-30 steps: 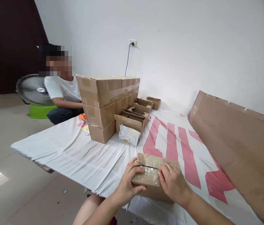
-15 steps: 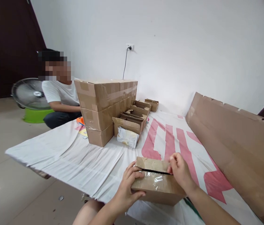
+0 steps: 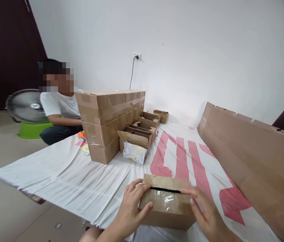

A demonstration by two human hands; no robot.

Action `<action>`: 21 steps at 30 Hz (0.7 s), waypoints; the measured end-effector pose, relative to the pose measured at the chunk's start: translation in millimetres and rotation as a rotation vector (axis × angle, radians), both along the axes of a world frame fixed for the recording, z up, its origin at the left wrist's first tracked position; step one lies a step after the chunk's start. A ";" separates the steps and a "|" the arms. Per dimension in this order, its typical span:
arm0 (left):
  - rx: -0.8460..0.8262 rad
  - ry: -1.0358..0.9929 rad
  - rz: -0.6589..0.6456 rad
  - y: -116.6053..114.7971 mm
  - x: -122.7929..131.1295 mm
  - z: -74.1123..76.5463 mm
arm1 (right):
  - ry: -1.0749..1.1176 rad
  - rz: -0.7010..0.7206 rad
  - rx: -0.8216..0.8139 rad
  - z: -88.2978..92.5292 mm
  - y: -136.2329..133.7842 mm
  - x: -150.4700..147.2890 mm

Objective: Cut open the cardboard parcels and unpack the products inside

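In front of me on the table is a small cardboard box [image 3: 167, 215] with shiny clear tape on its top. A dark slit runs between the top and a raised back flap [image 3: 168, 182]. My left hand [image 3: 135, 201] grips the box's left end, its fingers on the top near the slit and the thumb on the near side. At the right end my right hand [image 3: 202, 206] holds the box, fingertips at the slit's right end and thumb at the near edge.
Taped boxes [image 3: 104, 111] stand stacked at centre left, beside open boxes [image 3: 134, 137] with a white packet [image 3: 134, 152]. A person [image 3: 61, 107] squats at the left by a fan [image 3: 27, 106]. A long cardboard panel [image 3: 252, 158] borders the right side.
My right hand has come down from the flap's right end onto the box's right end. My left hand still holds the left end. The view has shifted slightly.
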State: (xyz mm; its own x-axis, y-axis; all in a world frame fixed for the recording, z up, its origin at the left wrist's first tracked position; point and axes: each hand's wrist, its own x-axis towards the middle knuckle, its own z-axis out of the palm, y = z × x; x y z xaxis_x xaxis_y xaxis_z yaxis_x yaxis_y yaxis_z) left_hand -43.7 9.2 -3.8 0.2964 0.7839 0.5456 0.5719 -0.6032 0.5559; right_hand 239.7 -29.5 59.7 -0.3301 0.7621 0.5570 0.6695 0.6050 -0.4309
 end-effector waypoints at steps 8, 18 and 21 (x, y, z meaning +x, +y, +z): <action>0.039 0.151 -0.124 -7.1 6.7 20.5 | -0.332 0.234 0.131 -15.1 -12.9 -24.4; -0.033 0.394 -0.103 -16.5 40.5 28.8 | -0.197 0.261 0.058 -7.8 -15.0 -17.2; 0.014 0.382 -0.108 -19.5 39.2 21.9 | 0.019 0.141 -0.063 0.8 -11.6 -4.5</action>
